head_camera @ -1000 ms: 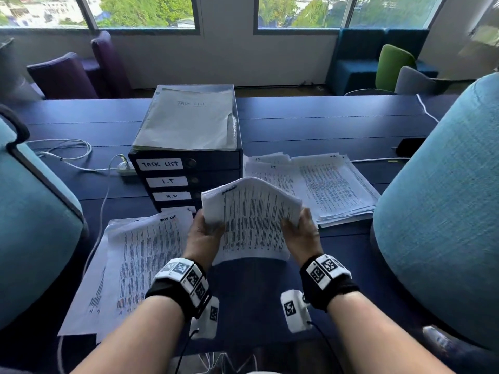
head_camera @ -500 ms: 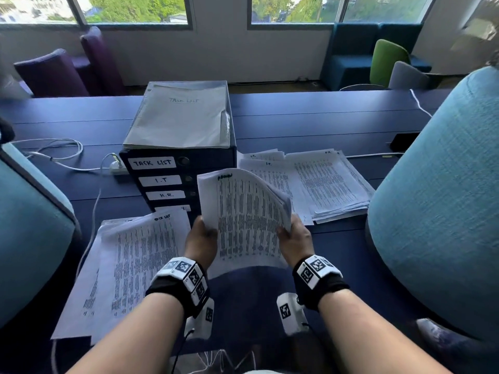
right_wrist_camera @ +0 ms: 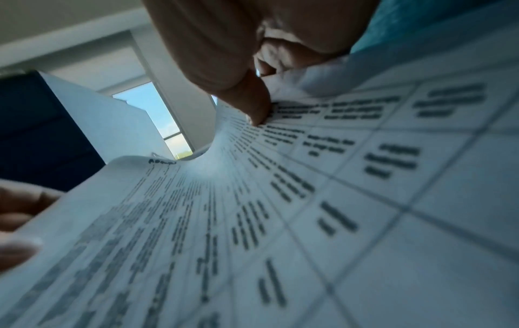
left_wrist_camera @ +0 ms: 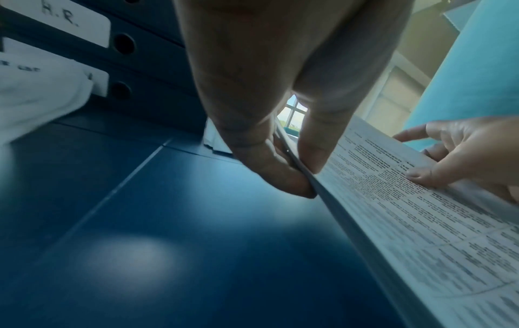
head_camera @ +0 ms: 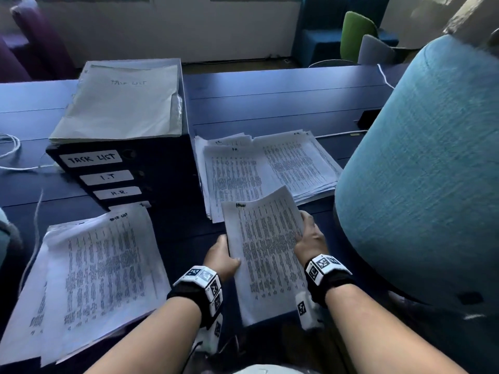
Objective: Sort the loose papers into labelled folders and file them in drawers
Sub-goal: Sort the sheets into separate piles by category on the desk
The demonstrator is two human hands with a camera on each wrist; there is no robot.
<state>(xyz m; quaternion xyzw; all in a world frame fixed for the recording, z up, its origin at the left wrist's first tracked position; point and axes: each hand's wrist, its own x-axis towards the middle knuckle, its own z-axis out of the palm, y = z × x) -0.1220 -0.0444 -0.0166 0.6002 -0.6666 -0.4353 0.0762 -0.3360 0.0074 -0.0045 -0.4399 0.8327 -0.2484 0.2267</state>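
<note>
Holding a printed sheet [head_camera: 266,255] by its side edges, left hand [head_camera: 220,256] and right hand [head_camera: 310,238] each have fingers clamped on it above the tabletop [head_camera: 270,103]. Compared with half a second before, the sheet lies lower and flatter (formerly curled upright), right of the drawer unit [head_camera: 151,168].

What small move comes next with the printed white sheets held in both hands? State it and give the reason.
Probably lower the printed white sheets onto the bare dark blue table between the piles, starting a new pile. Left hand and right hand pinch their edges above it, and their handwritten heading looks unlike the TASK LIST pile or the I.T. pile.
</note>
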